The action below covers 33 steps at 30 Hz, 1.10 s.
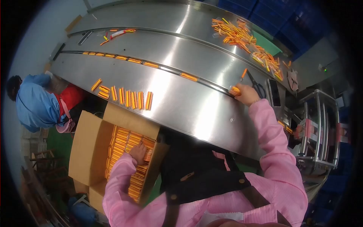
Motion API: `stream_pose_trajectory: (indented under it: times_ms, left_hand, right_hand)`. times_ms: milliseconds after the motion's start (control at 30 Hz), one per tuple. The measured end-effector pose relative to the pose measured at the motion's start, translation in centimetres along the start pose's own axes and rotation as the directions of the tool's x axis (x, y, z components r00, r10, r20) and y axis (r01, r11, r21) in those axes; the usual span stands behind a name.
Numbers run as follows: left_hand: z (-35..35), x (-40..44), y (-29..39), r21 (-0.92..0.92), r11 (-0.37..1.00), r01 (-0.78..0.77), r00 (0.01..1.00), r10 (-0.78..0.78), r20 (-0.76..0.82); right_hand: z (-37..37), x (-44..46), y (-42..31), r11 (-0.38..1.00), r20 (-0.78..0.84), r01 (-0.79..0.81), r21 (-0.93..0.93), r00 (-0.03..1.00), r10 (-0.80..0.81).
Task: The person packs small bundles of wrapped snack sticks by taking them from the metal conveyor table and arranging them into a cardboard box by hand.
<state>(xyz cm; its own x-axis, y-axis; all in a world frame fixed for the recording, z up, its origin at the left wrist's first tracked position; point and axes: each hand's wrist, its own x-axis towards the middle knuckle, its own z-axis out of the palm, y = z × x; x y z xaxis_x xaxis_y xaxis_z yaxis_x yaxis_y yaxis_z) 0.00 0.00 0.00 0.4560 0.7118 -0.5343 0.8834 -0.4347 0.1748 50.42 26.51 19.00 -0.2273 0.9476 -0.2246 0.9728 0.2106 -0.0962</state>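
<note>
My left hand point(138, 153) is inside an open cardboard box point(85, 145), resting on rows of slim orange-and-yellow packs point(123, 142); its fingers lie over them. At the slot along the metal table point(196, 109), my right hand point(247, 95) grips a short orange-and-yellow pack point(235, 90) between thumb and fingers. A line of similar packs point(151, 64) runs down the slot to the left. Several more packs point(133, 100) lie side by side at the near table edge, above the box. What kind of item the packs contain is too small to tell.
A heap of loose orange and yellow sticks point(240, 36) covers the far right. Scissors point(257, 85) and a dark phone-like device point(273, 92) lie right of my right hand. A metal-framed machine point(319, 128) stands at the right. Another person in blue point(38, 100) sits at the left.
</note>
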Motion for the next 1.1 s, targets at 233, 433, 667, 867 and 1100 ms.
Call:
stream_pose_trajectory:
  times_ms: [233, 433, 667, 867, 1100]
  left_hand:
    - [0.3, -0.4, 1.1, -0.143, 0.988, 0.057, 0.985, -0.079, -0.155]
    - [0.6, -2.3, 0.7, -0.330, 0.928, 0.171, 0.930, -0.263, -0.258]
    - [0.9, -2.9, 1.6, -0.480, 0.853, 0.206, 0.788, -0.435, -0.434]
    - [1.4, -3.8, 1.1, -0.577, 0.804, 0.143, 0.511, -0.560, -0.652]
    - [-3.0, -6.2, 3.8, -0.768, 0.640, 0.030, 0.228, -0.753, -0.618]
  right_hand:
    - [1.2, -0.4, 2.8, 0.992, -0.063, 0.128, -0.003, 0.990, -0.128]
    - [0.2, -0.3, 0.9, 0.976, -0.140, 0.203, 0.080, 0.972, -0.190]
    - [2.0, 0.5, 2.0, 0.964, -0.117, 0.264, 0.039, 0.959, -0.258]
    - [1.2, -0.3, 0.6, 0.947, -0.260, 0.291, 0.140, 0.933, -0.248]
    - [1.7, 3.0, -4.7, 0.928, -0.233, 0.326, 0.179, 0.931, -0.282]
